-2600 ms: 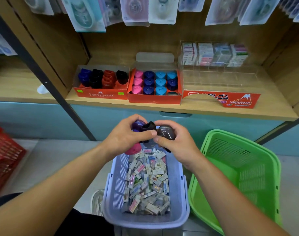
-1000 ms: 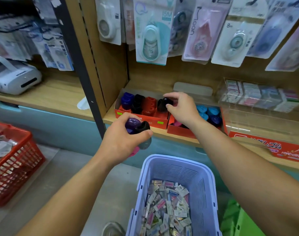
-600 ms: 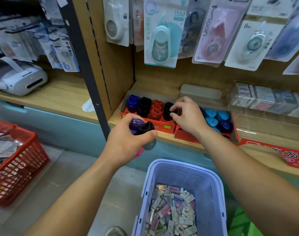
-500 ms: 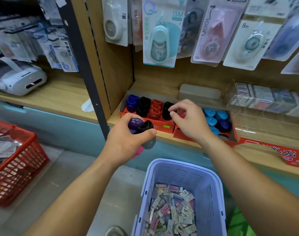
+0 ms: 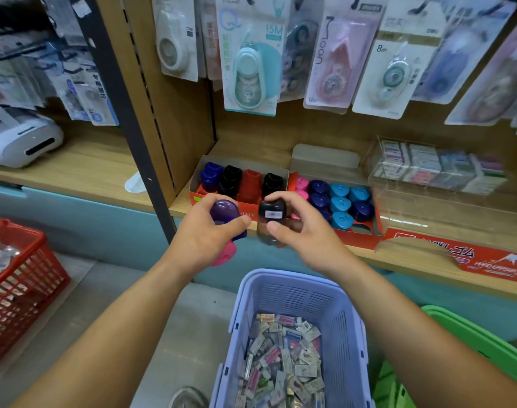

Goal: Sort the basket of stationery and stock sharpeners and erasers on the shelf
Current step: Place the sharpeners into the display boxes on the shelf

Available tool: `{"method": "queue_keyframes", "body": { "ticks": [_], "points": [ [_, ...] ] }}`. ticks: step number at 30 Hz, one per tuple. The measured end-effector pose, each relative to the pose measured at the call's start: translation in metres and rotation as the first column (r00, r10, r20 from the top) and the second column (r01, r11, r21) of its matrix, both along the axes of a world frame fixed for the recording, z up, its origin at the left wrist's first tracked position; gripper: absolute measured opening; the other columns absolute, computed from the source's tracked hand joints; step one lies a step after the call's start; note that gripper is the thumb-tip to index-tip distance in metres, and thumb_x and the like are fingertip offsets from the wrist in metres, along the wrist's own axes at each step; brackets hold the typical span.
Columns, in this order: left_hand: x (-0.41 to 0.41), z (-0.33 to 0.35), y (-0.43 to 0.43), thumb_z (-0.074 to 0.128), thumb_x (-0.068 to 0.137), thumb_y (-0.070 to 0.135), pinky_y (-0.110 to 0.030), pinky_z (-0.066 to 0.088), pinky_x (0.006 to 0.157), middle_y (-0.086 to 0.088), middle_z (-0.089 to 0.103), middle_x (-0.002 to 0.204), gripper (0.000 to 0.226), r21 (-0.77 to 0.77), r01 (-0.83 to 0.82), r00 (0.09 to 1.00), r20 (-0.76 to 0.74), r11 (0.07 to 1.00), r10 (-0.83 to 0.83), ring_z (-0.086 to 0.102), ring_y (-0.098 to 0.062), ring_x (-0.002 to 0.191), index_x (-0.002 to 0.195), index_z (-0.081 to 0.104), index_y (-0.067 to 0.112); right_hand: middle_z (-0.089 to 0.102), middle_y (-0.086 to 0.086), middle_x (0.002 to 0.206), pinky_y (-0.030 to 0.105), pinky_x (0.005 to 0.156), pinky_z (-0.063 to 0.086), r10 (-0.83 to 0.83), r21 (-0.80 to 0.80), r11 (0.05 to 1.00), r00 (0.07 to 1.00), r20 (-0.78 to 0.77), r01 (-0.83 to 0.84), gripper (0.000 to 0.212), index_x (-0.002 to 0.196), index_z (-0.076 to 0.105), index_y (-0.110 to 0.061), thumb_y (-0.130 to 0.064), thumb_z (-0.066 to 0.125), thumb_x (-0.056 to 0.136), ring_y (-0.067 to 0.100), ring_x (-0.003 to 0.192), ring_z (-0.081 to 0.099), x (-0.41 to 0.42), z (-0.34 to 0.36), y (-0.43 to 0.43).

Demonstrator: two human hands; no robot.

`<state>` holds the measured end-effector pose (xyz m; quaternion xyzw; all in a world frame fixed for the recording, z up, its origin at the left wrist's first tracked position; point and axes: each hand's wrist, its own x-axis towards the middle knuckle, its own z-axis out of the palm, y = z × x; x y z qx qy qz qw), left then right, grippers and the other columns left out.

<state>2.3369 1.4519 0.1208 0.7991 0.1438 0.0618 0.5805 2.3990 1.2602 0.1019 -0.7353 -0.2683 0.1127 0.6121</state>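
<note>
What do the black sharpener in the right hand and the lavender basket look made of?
Black sharpener, pinched by the right hand: likely hard glossy plastic, going by its sharp highlights; the lower half looks smoky and translucent. Lavender basket: apparently moulded plastic with a duller finish, given its slotted walls and rounded rim.

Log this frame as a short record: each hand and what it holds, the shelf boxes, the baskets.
left hand: grips a purple sharpener and a pink sharpener
right hand: pinches a black sharpener
left box: dark blue, black and red sharpeners
right box: pink, navy and light blue sharpeners
lavender basket: below the hands, holds loose erasers
other baskets: red basket at left, green basket at right
</note>
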Motion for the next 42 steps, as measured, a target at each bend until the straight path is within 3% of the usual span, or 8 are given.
{"method": "queue_keyframes", "body": {
  "ticks": [4,9,14,19,25,28,33,42],
  "points": [
    [0.001,-0.005,-0.001,0.078,0.086,0.026,-0.021,0.048,0.066,0.012,0.058,0.106,0.039,0.06,0.049,0.997,-0.063,0.997,-0.046,0.056,-0.01,0.095,0.115,0.053,0.033,0.068,0.002,0.108,0.039,0.074,0.061,-0.181,-0.017,0.983,0.983,-0.022,0.181,0.031,0.108,0.064,-0.03,-0.007,0.074,0.089,0.027,0.095,0.07,0.018,-0.003,-0.014],
    [0.002,-0.009,-0.003,0.078,0.087,0.027,-0.019,0.047,0.063,0.011,0.057,0.108,0.043,0.085,0.091,0.992,-0.096,0.992,-0.083,0.055,-0.012,0.096,0.121,0.052,0.033,0.07,-0.009,0.101,0.04,0.073,0.058,-0.306,-0.142,0.938,0.948,0.093,0.316,0.032,0.095,0.061,-0.039,-0.023,0.084,0.078,0.019,0.086,0.069,0.05,-0.002,-0.016],
    [0.002,-0.01,-0.001,0.077,0.087,0.027,-0.015,0.045,0.061,0.009,0.058,0.111,0.044,0.091,0.099,0.991,-0.101,0.991,-0.09,0.056,-0.014,0.097,0.123,0.051,0.032,0.07,0.003,0.095,0.033,0.057,0.058,-0.24,-0.21,0.944,0.967,0.09,0.254,0.043,0.127,0.061,-0.03,-0.004,0.066,0.093,0.013,0.059,0.066,0.071,0.015,-0.006],
    [0.004,-0.012,-0.002,0.076,0.088,0.026,-0.008,0.044,0.049,0.006,0.058,0.112,0.041,0.085,0.105,0.99,-0.104,0.991,-0.096,0.056,-0.016,0.097,0.121,0.052,0.03,0.07,-0.003,0.086,0.027,0.066,0.056,-0.239,-0.206,0.944,0.965,0.108,0.257,0.005,0.1,0.067,-0.023,-0.023,0.063,0.099,0.006,0.068,0.068,0.084,0.022,0.006],
    [0.006,-0.012,-0.002,0.076,0.088,0.024,-0.005,0.041,0.043,0.006,0.057,0.112,0.041,0.041,0.106,0.989,-0.106,0.993,-0.102,0.055,-0.016,0.095,0.12,0.052,0.031,0.065,-0.017,0.116,0.029,0.088,0.054,-0.088,-0.43,0.877,0.951,0.296,0.215,0.03,0.121,0.06,-0.031,-0.016,0.065,0.095,0.004,0.102,0.064,0.095,0.019,0.009],
    [0.007,-0.012,0.0,0.077,0.087,0.023,-0.005,0.042,0.044,0.008,0.056,0.109,0.043,0.016,0.076,0.994,-0.078,0.997,-0.075,0.054,-0.013,0.093,0.12,0.05,0.032,0.062,-0.016,0.113,0.025,0.079,0.055,-0.084,-0.516,0.818,0.941,0.328,0.253,0.042,0.12,0.057,-0.033,-0.023,0.08,0.085,0.006,0.09,0.065,0.094,0.019,0.01],
    [0.009,-0.01,-0.001,0.077,0.087,0.031,-0.007,0.043,0.046,0.012,0.056,0.11,0.047,0.026,0.043,0.997,-0.065,0.999,-0.042,0.056,-0.009,0.092,0.119,0.043,0.035,0.066,-0.012,0.1,0.027,0.083,0.055,-0.072,-0.551,0.772,0.904,0.42,0.318,0.035,0.108,0.064,-0.029,-0.022,0.085,0.08,0.005,0.092,0.062,0.097,0.009,0.012],
    [0.008,-0.007,0.004,0.077,0.086,0.034,-0.012,0.048,0.062,0.019,0.058,0.108,0.041,0.03,-0.02,0.999,0.044,0.999,0.018,0.058,-0.007,0.098,0.118,0.052,0.037,0.063,-0.004,0.126,0.034,0.096,0.051,0.045,-0.595,0.726,0.839,0.542,0.345,0.034,0.129,0.068,-0.027,-0.02,0.067,0.096,0.016,0.112,0.058,0.094,-0.009,0.019]
  ]
}}
